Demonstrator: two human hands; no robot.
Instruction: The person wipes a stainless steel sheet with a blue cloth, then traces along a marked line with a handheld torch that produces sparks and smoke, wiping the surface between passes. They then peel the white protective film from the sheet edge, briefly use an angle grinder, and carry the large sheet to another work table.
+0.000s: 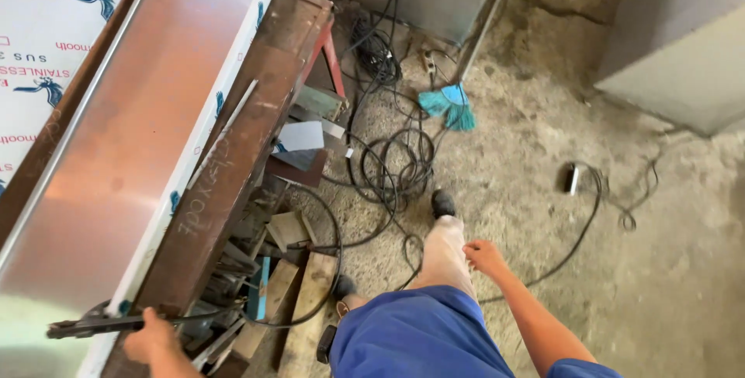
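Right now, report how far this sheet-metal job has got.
Done: the steel sheet lies flat on the rusty bench. In hand: the left hand grips a dark clamp tool at its near edge; the right hand hangs free. Left: protective film still covers the sheet's edge.

A rusty brown worktop (233, 168) runs from near left to far along the left side, bearing a long shiny steel sheet (116, 153) edged with white protective film. To its right lies a rough, dusty concrete floor (543, 161). On the floor lie tangled black cables (392, 164), a teal broom head (450, 106) farther off, and wooden planks (306, 308) with metal offcuts (289, 229) beside the worktop's base.
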